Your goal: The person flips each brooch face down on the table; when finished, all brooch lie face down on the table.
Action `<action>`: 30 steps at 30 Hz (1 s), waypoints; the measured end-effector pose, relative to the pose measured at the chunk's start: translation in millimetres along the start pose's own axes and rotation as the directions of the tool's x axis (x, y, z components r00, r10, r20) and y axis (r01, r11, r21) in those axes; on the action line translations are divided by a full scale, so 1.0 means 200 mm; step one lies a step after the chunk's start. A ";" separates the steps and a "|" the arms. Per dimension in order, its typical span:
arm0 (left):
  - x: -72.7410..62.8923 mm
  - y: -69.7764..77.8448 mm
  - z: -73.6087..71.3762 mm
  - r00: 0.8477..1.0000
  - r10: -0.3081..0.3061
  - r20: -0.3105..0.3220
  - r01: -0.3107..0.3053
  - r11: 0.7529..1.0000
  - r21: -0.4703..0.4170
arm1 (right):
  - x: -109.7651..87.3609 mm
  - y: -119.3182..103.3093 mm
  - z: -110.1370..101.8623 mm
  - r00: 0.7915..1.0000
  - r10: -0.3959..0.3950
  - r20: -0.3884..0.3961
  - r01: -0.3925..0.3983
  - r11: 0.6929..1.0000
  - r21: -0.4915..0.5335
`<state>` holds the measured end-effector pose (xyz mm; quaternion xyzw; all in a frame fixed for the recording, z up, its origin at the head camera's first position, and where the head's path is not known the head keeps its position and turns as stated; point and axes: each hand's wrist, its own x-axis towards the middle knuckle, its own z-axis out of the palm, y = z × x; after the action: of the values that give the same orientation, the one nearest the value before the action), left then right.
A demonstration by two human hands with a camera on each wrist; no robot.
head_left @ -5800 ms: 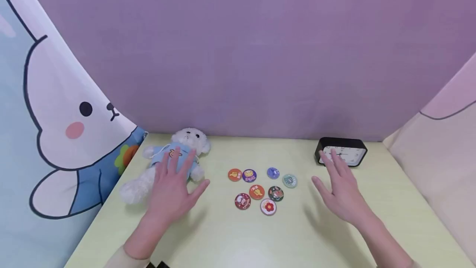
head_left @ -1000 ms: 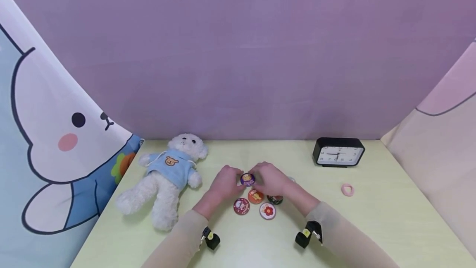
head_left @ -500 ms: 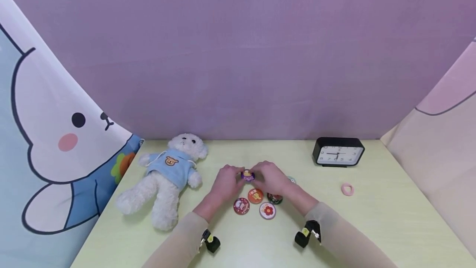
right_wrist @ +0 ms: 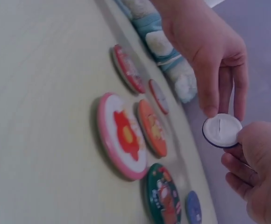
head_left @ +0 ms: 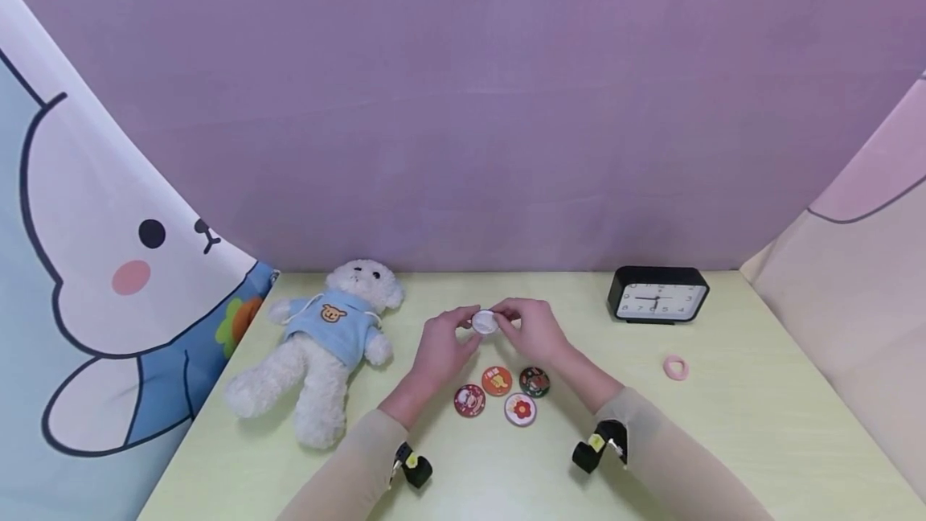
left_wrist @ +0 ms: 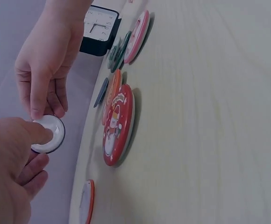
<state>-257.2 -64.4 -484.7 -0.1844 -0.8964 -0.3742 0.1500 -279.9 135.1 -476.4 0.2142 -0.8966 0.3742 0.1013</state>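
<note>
A pale yellow-green counter (head_left: 760, 441) carries a white teddy bear (head_left: 318, 352) in a blue shirt lying at the left, a black clock (head_left: 657, 295) standing at the back right, and a small pink ring (head_left: 676, 368) in front of the clock. Round badges lie near the middle: red (head_left: 469, 399), orange (head_left: 497, 380), dark green (head_left: 534, 381), and pink-rimmed with a flower (head_left: 520, 409).
</note>
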 end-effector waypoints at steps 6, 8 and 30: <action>0.00 0.03 -0.01 1.000 0.008 0.018 -0.008 1.000 0.017 | 0.01 -0.05 -0.03 0.997 0.083 0.009 -0.083 0.995 0.061; 0.01 0.03 -0.01 1.000 0.007 0.026 -0.008 1.000 0.026 | 0.00 -0.07 -0.03 0.996 0.090 0.020 -0.091 0.994 0.063; -0.03 -0.05 0.04 0.985 0.057 0.162 -0.091 0.973 0.213 | -0.04 0.00 0.05 0.978 -0.078 0.196 0.107 0.985 -0.139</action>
<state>-258.1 -67.1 -497.8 -0.2286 -0.9335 -0.2516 0.1136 -272.8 130.6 -485.2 0.2822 -0.9166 0.2790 0.0486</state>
